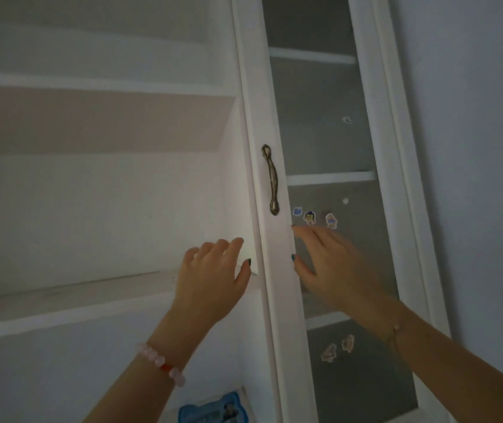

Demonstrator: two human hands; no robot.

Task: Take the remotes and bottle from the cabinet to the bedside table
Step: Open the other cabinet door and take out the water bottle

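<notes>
Both hands are reaching up at the cabinet (97, 209), which is filling the left and centre of the frame. The left hand (213, 276) is spreading its fingers wide and empty at the edge of the open shelf (70, 297), while the right hand (329, 264) (blurred, so it is likely moving) is lying open and empty against the door (270, 264), just below the handle (271, 178) in the middle of the frame. Neither hand is holding anything.

The remotes and the bottle are not showing anywhere in the picture; the shelves in the left of the frame are looking bare, and the panes of the door at centre right are showing only stickers (314, 216). A blue thing (213, 410) is peeking in at the bottom centre, too cropped to name.

As a judgement only: remotes are usually proving light, stiff and smooth, so gripping each across its narrow sides near the middle is the safe hold, two stacked in one hand being workable. A bottle is likely heavier and may be slippery, so wrapping the fingers round its body, upright, is suiting it better than pinching the cap. The door itself is looking stiff and light, swinging best from the handle.
</notes>
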